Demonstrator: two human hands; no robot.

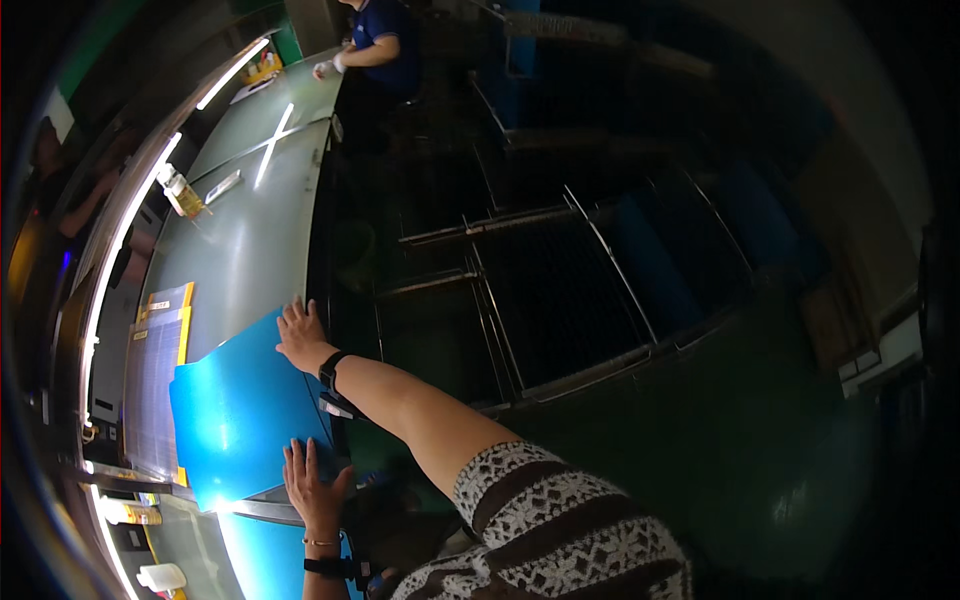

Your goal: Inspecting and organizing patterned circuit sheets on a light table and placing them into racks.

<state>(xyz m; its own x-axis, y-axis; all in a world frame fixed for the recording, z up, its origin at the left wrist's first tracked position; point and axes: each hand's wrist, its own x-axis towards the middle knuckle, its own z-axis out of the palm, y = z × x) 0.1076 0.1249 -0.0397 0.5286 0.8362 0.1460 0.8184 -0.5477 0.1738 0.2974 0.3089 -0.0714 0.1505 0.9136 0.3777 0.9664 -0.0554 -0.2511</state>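
A glossy blue sheet (235, 410) lies on the grey worktop at the left, reaching over a dark seam at its lower end. My right hand (303, 338), wearing a black wristband, rests on the sheet's far right corner with its fingers spread. Nearer to me, my left hand (315, 488) lies at the near right edge of the same sheet, fingers stretched and thumb out to the side. Neither hand is closed round anything. A second blue sheet (265, 555) shows below the seam, partly hidden by my left forearm.
Beyond the blue sheet stands a clear panel with yellow edging (155, 390). Bottles (178, 190) and a small white object (224, 186) sit farther along the worktop (240, 240). Metal-framed racks (560, 290) fill the dark right side. A co-worker (378, 50) is at the far end.
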